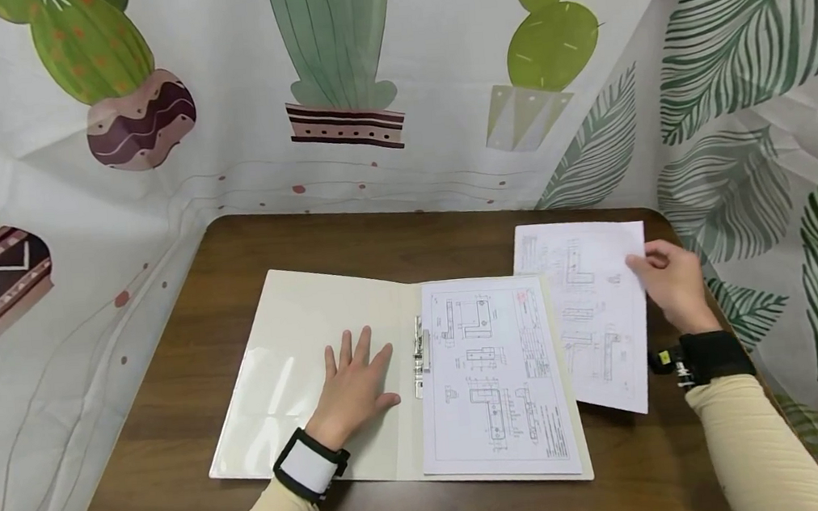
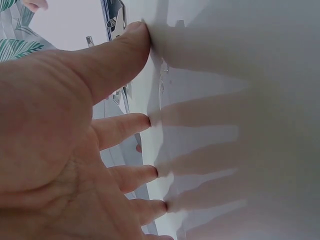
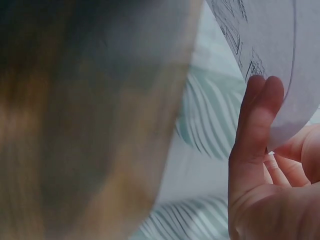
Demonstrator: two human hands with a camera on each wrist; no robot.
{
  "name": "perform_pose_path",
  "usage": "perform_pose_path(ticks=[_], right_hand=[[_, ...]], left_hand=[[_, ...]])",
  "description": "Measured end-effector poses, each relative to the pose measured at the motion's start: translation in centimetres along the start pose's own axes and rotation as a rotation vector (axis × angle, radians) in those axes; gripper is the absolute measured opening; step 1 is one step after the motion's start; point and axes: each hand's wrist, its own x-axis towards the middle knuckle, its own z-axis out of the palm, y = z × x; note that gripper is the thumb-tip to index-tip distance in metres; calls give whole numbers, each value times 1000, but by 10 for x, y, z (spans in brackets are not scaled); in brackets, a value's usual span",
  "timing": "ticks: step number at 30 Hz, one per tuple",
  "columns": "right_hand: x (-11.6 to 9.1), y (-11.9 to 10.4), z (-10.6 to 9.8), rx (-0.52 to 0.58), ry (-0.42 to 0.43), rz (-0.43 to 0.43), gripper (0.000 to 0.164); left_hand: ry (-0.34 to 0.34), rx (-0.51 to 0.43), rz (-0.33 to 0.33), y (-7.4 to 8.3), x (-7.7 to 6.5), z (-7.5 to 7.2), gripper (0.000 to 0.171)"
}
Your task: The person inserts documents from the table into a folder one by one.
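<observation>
An open cream folder (image 1: 292, 339) lies on the brown table (image 1: 171, 374), with a metal clip (image 1: 421, 356) along its spine. A printed technical drawing (image 1: 492, 374) rests on its right half. My left hand (image 1: 354, 382) lies flat with spread fingers (image 2: 125, 127) pressing the folder's left cover (image 2: 240, 125). My right hand (image 1: 666, 277) pinches the right edge of a second drawing sheet (image 1: 592, 312), which lies just right of the folder. In the right wrist view the fingers (image 3: 257, 120) curl round the paper's edge (image 3: 280, 65).
Cloth printed with cacti (image 1: 341, 58) and leaves (image 1: 749, 55) walls the table at the back, left and right. Bare brown table shows around the folder, at the far side and along the near edge.
</observation>
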Motion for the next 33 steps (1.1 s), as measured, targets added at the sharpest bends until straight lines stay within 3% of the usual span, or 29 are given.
perform_pose_path(ticks=[7, 13, 22, 29, 33], right_hand=[[0, -7, -45, -14, 107, 12, 39], [-4, -14, -72, 76, 177, 35, 30], [-9, -27, -91, 240, 204, 54, 23], [-6, -30, -100, 222, 253, 63, 31], [-6, -27, -97, 190, 227, 54, 29]], left_hand=[[6, 20, 10, -3, 1, 3, 78], [7, 14, 9, -2, 2, 3, 78], [0, 3, 3, -2, 2, 2, 79], [1, -7, 1, -3, 2, 2, 79], [4, -12, -1, -2, 2, 1, 78]])
